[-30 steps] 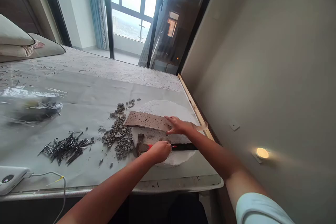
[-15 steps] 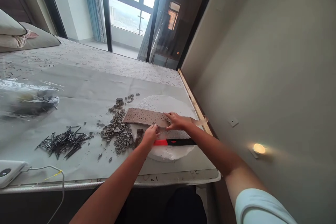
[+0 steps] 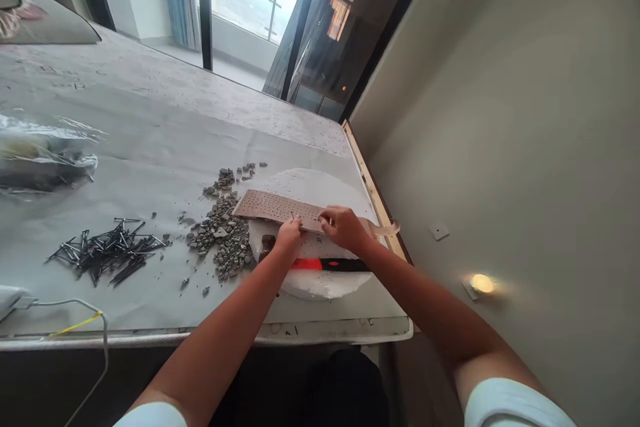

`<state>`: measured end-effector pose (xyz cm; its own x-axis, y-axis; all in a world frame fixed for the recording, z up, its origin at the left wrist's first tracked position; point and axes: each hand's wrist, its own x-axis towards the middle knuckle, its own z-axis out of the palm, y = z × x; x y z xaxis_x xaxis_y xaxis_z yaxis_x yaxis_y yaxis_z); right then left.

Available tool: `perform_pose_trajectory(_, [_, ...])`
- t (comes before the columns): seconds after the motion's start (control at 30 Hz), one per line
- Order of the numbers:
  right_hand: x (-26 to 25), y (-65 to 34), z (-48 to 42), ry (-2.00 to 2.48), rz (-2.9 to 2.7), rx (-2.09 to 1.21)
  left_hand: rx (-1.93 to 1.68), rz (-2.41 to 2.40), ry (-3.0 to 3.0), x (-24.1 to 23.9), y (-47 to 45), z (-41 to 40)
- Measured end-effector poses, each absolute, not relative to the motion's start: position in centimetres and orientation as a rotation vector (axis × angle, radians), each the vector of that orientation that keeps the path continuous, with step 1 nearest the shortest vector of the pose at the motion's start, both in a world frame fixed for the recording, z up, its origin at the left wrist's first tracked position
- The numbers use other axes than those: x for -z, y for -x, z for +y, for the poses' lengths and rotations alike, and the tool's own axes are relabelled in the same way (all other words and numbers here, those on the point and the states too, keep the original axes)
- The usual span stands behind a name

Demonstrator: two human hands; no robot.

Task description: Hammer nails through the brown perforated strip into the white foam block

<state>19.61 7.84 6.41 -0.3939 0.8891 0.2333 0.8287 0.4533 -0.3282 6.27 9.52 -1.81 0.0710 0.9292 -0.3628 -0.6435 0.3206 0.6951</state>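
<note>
A brown strip dotted with small holes (image 3: 273, 205) lies across a round white foam slab (image 3: 320, 181); its narrow curled end reaches the wooden edge. At the strip's near edge, my left hand (image 3: 289, 235) is closed in a pinch, with the thin shaft of a nail (image 3: 293, 215) showing at the fingertips. My right hand (image 3: 344, 227) is above the strip, fingers curled together; what they hold, if anything, is hidden. A hammer with a red and black handle (image 3: 345, 265) rests on the slab nearer me, its head partly behind my left hand.
Grey stone chips (image 3: 220, 233) are heaped left of the slab. Farther left lie a pile of nails (image 3: 113, 250) and a clear plastic bag (image 3: 47, 157). A white cable (image 3: 105, 340) hangs over the front edge. A wooden rail (image 3: 367, 180) and a wall bound the right side.
My right hand has drawn its spread fingers together into a pinch over the strip. My left hand stays at the strip's near edge. The whole view has shifted slightly.
</note>
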Motion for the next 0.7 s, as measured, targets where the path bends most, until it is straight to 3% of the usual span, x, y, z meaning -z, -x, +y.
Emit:
perform_pose_trajectory(0.2, [-5.0,-19.7,4.9,1.626,-2.194,-0.461,-1.232,0.947,-0.335,0.0,-6.6,10.2])
perform_pose_trajectory(0.33, [-1.4,-19.6,4.6,1.588,-1.439,-1.148,-1.291,0.881,-0.244,-1.8,-6.0,10.6])
perform_pose_trajectory(0.47, [1.1,-19.1,5.5,1.533,-1.057,-1.277,-1.3,0.815,-0.183,-3.2,-5.5,10.7])
perform_pose_trajectory(0.7, [1.2,-18.5,8.2,1.124,-0.549,-1.497,-1.298,0.741,-0.093,-4.1,-5.1,11.1])
